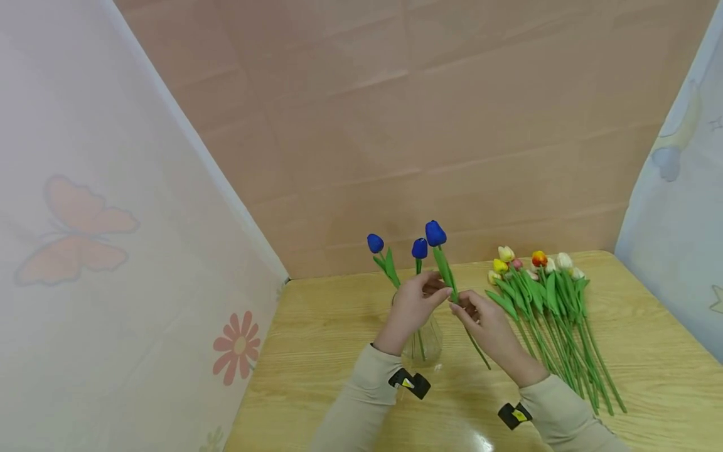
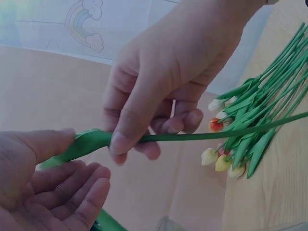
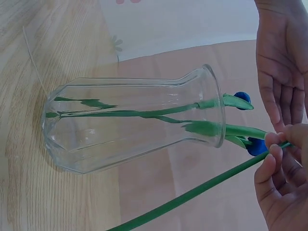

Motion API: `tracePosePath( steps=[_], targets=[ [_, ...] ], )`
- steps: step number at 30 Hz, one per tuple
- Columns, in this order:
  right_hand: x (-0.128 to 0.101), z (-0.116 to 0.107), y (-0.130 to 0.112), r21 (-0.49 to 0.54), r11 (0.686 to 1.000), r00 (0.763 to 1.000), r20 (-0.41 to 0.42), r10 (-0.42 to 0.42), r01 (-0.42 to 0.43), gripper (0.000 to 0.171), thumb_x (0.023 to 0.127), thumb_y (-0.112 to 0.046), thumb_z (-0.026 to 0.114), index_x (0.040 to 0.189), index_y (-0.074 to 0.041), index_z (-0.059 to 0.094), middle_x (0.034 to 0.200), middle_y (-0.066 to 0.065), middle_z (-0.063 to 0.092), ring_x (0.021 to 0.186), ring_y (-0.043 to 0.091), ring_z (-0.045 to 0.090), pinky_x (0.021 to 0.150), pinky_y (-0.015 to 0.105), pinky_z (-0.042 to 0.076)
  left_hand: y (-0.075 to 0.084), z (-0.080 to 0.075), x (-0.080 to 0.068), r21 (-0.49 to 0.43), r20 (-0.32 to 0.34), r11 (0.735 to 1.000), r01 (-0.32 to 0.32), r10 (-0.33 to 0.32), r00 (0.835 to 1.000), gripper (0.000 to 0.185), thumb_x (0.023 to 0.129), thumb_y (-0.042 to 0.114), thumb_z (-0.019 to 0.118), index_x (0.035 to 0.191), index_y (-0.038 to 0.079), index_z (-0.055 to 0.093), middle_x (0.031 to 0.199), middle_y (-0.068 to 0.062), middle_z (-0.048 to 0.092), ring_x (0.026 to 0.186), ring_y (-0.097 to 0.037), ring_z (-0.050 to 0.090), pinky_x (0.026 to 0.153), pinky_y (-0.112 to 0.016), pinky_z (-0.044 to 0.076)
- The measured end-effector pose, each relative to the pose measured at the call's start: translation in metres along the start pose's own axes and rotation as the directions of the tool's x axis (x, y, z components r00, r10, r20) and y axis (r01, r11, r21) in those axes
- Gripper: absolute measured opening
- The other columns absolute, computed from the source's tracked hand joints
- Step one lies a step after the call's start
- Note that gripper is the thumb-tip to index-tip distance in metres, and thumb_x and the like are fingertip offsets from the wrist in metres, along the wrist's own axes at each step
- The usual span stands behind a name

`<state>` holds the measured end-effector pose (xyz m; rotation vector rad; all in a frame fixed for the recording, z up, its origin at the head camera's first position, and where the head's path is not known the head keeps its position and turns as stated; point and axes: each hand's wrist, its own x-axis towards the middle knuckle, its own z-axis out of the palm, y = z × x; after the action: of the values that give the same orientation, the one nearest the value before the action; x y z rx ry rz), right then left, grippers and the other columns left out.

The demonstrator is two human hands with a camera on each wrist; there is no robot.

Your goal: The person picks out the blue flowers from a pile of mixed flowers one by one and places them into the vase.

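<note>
An artificial blue tulip is held upright, slightly tilted, between both hands. My right hand pinches its green stem just below the leaves, thumb against fingers. Higher up, my left hand holds the leafy part between thumb and fingers. Behind the left hand stands a clear glass vase, whole in the right wrist view and partly covered in the head view. Two blue tulips, one at the left and one nearer the middle, stand in it. The held stem's lower end hangs outside the vase.
Several tulips in white, yellow, pink and orange lie in a bunch on the right of the wooden table. A brown backdrop rises behind the table, with printed light panels at both sides.
</note>
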<state>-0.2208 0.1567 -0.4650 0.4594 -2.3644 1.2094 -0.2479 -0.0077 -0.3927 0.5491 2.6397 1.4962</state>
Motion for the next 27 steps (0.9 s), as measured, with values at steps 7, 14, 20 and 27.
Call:
tracePosePath(
  steps=[7,14,20,27],
  targets=[
    [-0.001,0.002,-0.001,0.027,0.999,1.0,0.005,-0.026,0.026,0.006,0.093,-0.006,0.063,0.098,-0.008,0.062,0.077,-0.006,0.062,0.061,0.003,0.054,0.054,0.021,0.047,-0.002,0.004,-0.002,-0.151,-0.052,0.989,0.01,-0.018,0.998,0.025,0.09,0.028,0.069,0.111,0.015,0.066,0.098,0.003,0.068,0.088,-0.006,0.063,0.076,-0.023,0.052],
    [-0.003,0.003,0.002,0.02,1.0,0.994,0.104,0.012,-0.014,0.007,0.095,-0.013,0.061,0.102,-0.011,0.065,0.079,-0.008,0.062,0.063,0.002,0.054,0.056,0.022,0.048,0.006,-0.003,-0.003,-0.246,-0.133,0.968,-0.056,0.023,0.991,0.023,0.09,0.028,0.07,0.105,0.014,0.061,0.096,0.001,0.069,0.085,-0.007,0.064,0.076,-0.023,0.052],
    [-0.008,0.007,0.012,-0.039,0.997,0.984,0.164,0.067,-0.062,0.005,0.095,-0.019,0.062,0.096,-0.015,0.064,0.079,-0.01,0.06,0.066,0.001,0.051,0.057,0.022,0.046,0.025,-0.031,-0.009,-0.274,-0.333,0.911,-0.309,0.211,0.919,0.023,0.089,0.017,0.071,0.105,0.004,0.06,0.094,-0.013,0.067,0.081,-0.01,0.062,0.076,-0.025,0.053],
    [-0.014,0.009,0.025,-0.076,0.992,0.976,0.184,0.114,-0.102,0.004,0.094,-0.018,0.064,0.098,-0.02,0.066,0.082,-0.013,0.061,0.072,0.0,0.054,0.063,0.023,0.049,0.048,-0.073,-0.025,-0.238,-0.54,0.82,-0.52,0.333,0.773,0.021,0.09,0.006,0.067,0.102,-0.004,0.053,0.09,-0.012,0.062,0.078,-0.008,0.059,0.074,-0.023,0.05]
  ],
)
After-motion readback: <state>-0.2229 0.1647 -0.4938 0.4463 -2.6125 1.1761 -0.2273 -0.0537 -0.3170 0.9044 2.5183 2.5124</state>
